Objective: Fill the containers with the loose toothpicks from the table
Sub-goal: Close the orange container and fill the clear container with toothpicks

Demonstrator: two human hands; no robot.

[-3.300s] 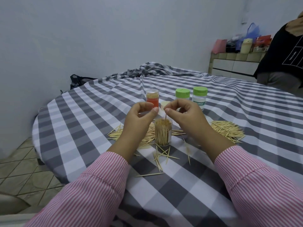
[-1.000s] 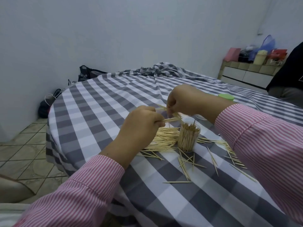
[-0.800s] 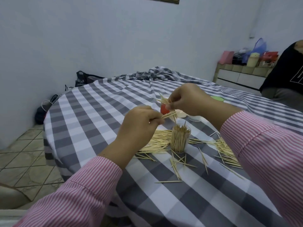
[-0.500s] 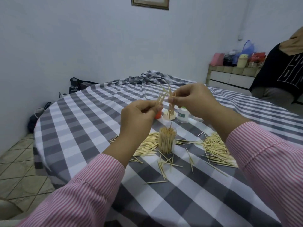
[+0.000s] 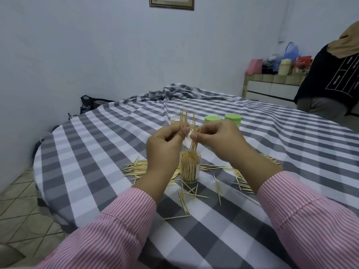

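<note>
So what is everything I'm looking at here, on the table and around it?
open container: one, clear, packed with toothpicks, table centre
loose toothpicks: many, pale wood, scattered round it
green-lidded containers: two, behind the hands
tablecloth: one, grey and white check
second person: one, dark top, far right
left hand: pinches a few toothpicks
right hand: pinches a small bunch above the container

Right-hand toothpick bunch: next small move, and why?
Probably lower it straight down. The right hand pinches its bunch upright, tips just over the open container, which is already nearly packed. The left hand holds more toothpicks.
</note>
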